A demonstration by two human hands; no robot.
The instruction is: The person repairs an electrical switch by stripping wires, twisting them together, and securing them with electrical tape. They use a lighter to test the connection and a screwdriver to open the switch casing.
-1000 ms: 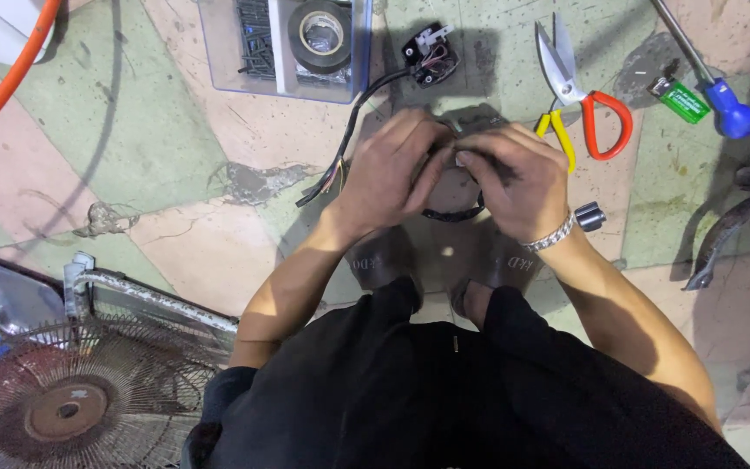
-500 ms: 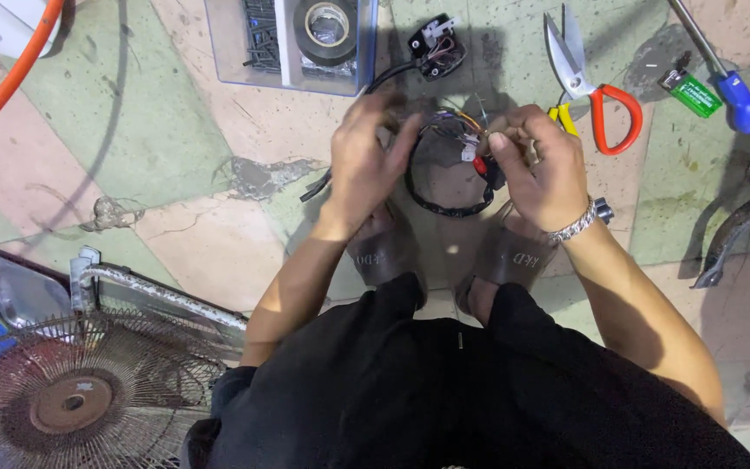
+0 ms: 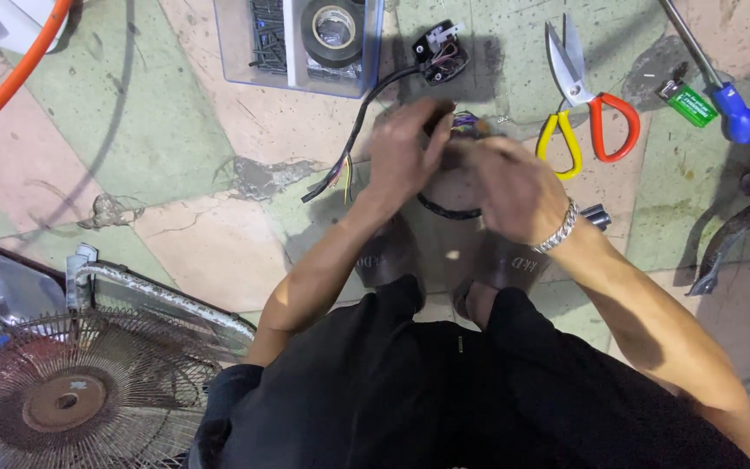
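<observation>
A round black part (image 3: 446, 209) with a bundle of coloured wires (image 3: 470, 122) lies on the floor in front of my feet. My left hand (image 3: 399, 155) grips its left side, fingers curled over the top edge by the wires. My right hand (image 3: 509, 184), a metal bracelet on its wrist, is closed over the right side and hides most of the part. Both hands are blurred by motion. A black cable (image 3: 366, 117) runs from beside my left hand up to a small black switch block (image 3: 441, 52).
Scissors with yellow and red handles (image 3: 582, 108), a small green box (image 3: 692, 102) and a blue-handled screwdriver (image 3: 736, 117) lie right of the hands. A clear tray (image 3: 245, 52) with black tape sits behind. A rusty fan grille (image 3: 62, 399) is lower left, a curved metal piece (image 3: 731, 234) right.
Both hands first covered the part, then opened to show the coloured wires between them. Now the right hand has slid back over the part, and the wires show only at the top.
</observation>
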